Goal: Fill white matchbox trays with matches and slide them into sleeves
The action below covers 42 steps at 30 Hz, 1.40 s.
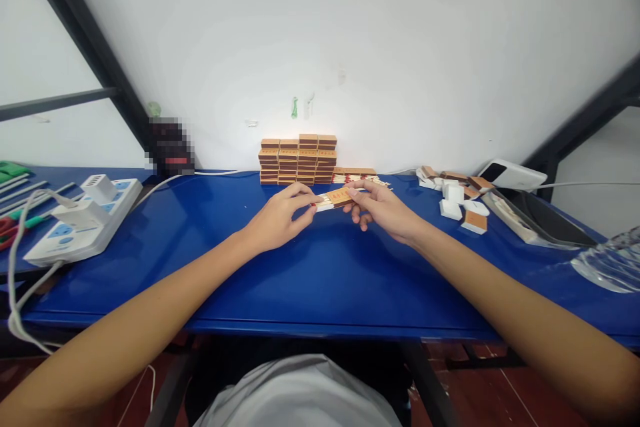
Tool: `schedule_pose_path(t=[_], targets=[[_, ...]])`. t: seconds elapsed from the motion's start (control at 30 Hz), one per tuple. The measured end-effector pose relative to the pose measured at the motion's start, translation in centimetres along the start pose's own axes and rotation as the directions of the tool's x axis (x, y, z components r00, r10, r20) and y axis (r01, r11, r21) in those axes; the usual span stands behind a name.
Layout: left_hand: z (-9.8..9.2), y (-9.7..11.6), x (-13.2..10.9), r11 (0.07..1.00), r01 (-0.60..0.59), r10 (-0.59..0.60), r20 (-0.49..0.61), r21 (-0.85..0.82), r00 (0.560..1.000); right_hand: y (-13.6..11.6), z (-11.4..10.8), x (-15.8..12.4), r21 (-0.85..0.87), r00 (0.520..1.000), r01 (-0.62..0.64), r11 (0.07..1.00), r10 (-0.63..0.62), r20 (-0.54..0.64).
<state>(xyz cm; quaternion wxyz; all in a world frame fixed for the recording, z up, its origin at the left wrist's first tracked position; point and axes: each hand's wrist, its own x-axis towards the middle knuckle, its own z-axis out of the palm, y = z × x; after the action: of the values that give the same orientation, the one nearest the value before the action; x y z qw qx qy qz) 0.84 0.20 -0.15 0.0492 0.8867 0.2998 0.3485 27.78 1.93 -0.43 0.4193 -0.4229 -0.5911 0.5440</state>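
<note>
Between my hands, above the blue table, is a matchbox (340, 197) with its white tray partly slid out to the left, showing matches inside. My left hand (287, 213) pinches the tray's left end between thumb and fingers. The orange-brown sleeve is gripped by my right hand (377, 207), thumb on top and fingers curled below. Just behind my hands stands a stack of matchboxes (297, 163) in several columns against the wall. A pile of loose red-tipped matches (350, 178) lies to the right of that stack, partly hidden by my right hand.
At right, several scattered matchbox sleeves and white trays (453, 209) lie near a white device (515, 174) and a dark flat case (543, 213). Clear plastic (613, 263) sits at the right edge. Leftward is a white power strip (85, 223) with cables, beside scissors (7, 230).
</note>
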Motion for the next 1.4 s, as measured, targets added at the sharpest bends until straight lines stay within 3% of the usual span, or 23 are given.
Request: schedule_pose_path(t=[0.5,0.77,0.93,1.07,1.23,1.4], targets=[[-0.2,-0.2,-0.1,0.999,-0.036,0.037,0.035,-0.008,0.999,-0.1,-0.1,-0.3,0.029,0.998,-0.002,1.000,0.001,0.057],[-0.2,0.1,0.0,0.999,0.002,-0.001,0.034,-0.037,0.999,-0.2,0.3,-0.6,0.040,0.997,-0.001,0.999,-0.002,0.077],[-0.3,0.1,0.1,0.991,0.086,-0.092,-0.057,-0.102,0.994,-0.2,0.1,-0.5,0.040,0.997,0.005,0.999,-0.008,0.078],[-0.4,0.4,0.3,0.986,0.076,-0.094,-0.120,-0.146,0.988,-0.4,0.1,-0.6,0.056,0.996,0.002,0.998,-0.007,0.094],[-0.4,1.0,0.3,0.978,0.036,-0.067,-0.145,-0.206,0.987,-0.6,0.6,-1.0,0.079,0.985,-0.022,0.997,0.008,0.171],[-0.1,1.3,0.3,0.969,0.117,-0.154,-0.160,-0.218,0.975,-0.6,1.1,-1.2,0.071,0.987,-0.024,0.997,0.012,0.157]])
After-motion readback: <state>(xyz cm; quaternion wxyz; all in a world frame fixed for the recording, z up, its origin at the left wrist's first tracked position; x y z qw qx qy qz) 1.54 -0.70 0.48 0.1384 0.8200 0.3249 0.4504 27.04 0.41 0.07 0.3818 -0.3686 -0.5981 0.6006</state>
